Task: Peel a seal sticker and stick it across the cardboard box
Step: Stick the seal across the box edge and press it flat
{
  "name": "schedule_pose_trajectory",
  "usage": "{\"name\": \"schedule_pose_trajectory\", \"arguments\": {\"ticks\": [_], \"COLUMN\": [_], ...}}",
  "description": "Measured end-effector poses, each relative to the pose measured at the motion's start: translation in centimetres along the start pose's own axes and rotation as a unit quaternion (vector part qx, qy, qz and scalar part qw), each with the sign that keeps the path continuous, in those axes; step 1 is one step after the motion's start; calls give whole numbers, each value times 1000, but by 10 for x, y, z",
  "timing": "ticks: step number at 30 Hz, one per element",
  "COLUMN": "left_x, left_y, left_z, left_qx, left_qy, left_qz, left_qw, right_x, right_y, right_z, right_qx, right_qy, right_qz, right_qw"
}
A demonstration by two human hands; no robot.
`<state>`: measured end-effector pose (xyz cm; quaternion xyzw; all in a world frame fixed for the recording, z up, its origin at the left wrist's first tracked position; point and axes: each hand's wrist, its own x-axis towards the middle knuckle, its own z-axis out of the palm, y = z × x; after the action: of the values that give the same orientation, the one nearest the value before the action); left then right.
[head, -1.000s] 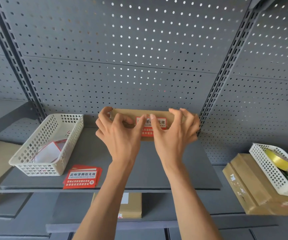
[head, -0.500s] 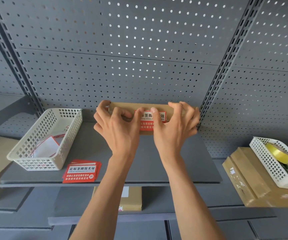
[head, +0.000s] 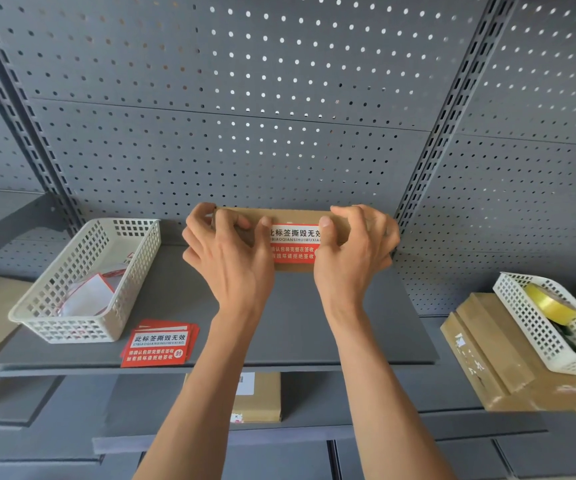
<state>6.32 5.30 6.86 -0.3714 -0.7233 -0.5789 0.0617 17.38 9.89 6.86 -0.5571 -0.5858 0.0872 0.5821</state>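
A flat brown cardboard box lies at the back of the grey shelf, against the pegboard. A red and white seal sticker runs from its top down over its front face. My left hand grips the box's left end, thumb beside the sticker's left edge. My right hand grips the right end, thumb pressed on the sticker's right edge. Both hands hide the box's ends.
A stack of red seal stickers lies at the shelf's front edge. A white basket with peeled backing papers stands at the left. On the right, another white basket with yellow tape sits on cardboard boxes. A box lies on the lower shelf.
My thumbs have slid apart along the sticker, from its middle to its left and right edges. The hands stay on the box, which has not moved on the shelf.
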Motion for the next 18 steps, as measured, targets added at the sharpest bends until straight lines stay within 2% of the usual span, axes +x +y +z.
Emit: {"name": "schedule_pose_trajectory", "arguments": {"ticks": [7,13,18], "left_x": [0,-2,-2], "left_y": [-2,1,-3], "left_z": [-2,-2,-1], "left_qx": [6,49,58], "left_qy": [-11,-23,-32], "left_qz": [8,18,26], "left_qw": [1000,998,997], "right_x": [1,-7,-6], "right_y": [1,-1,4], "right_z": [-3,-1,-3], "right_qx": [8,-58,-41], "right_qy": [10,-38,-39], "right_qz": [-5,-44,-51], "right_qw": [1000,997,997]}}
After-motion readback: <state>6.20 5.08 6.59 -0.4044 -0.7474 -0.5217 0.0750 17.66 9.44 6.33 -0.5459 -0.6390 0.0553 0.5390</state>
